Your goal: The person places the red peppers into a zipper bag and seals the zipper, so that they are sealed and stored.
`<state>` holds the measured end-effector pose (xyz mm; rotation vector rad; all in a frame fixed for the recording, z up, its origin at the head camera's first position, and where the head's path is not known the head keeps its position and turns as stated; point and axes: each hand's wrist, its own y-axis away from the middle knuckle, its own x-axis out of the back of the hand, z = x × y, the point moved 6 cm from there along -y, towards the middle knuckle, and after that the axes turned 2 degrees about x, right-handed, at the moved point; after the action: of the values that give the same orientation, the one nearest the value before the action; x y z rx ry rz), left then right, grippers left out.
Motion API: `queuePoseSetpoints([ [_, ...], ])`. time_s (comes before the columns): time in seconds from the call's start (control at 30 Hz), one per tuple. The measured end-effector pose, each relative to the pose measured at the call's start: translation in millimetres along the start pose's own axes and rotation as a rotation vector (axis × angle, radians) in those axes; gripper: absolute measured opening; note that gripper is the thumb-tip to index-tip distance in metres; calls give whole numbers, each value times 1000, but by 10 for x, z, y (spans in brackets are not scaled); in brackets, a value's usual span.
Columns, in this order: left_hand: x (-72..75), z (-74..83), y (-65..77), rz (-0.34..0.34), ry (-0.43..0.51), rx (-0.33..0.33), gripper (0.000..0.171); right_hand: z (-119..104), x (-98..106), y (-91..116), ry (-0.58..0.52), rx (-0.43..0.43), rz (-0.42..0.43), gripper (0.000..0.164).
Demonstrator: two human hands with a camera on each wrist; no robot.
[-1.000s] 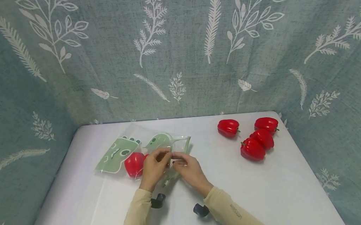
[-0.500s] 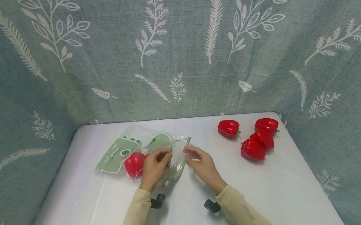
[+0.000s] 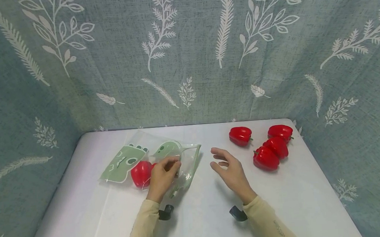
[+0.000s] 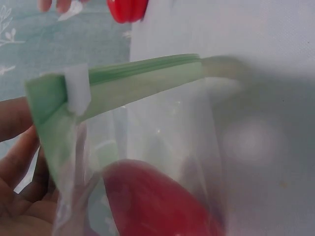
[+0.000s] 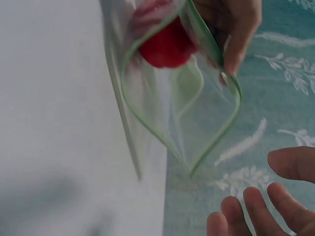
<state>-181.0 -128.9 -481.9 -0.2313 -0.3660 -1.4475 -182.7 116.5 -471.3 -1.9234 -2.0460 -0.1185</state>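
A clear zip bag (image 3: 189, 170) with a green rim and a green cartoon print lies at the left of the table. My left hand (image 3: 162, 174) pinches its edge near the mouth. A red bell pepper (image 3: 141, 173) is inside, and a further bit of red shows beside my left hand. In the right wrist view the green-edged mouth (image 5: 147, 125) of the bag gapes. My right hand (image 3: 229, 169) is apart from the bag, fingers spread and thumb away from them, holding nothing. It is between the bag and a loose red bell pepper (image 3: 240, 135).
Toward the back right, three more red bell peppers (image 3: 266, 158) lie close together on the white table (image 3: 303, 199). A grey-green curtain (image 3: 208, 94) with white leaf prints stands behind the table and along both sides. A dark device (image 3: 238, 213) sits at each wrist.
My right hand has come off the bag's mouth and moved right, its fingers spreading. The left hand keeps its pinch on the bag, and the peppers lie where they were.
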Motion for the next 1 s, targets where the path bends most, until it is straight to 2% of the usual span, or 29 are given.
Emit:
queuePoseSetpoints([
  [0.2,-7,-16,-8,0,6,7,24,-12,238,11,96,13,31,50],
  [0.5,-8,-8,-7,-3,13,0,24,60,571,30,178,-36,77,57],
  [1.0,-1,-2,10,1,5,11,24,127,1159,90,343,7,206,64],
])
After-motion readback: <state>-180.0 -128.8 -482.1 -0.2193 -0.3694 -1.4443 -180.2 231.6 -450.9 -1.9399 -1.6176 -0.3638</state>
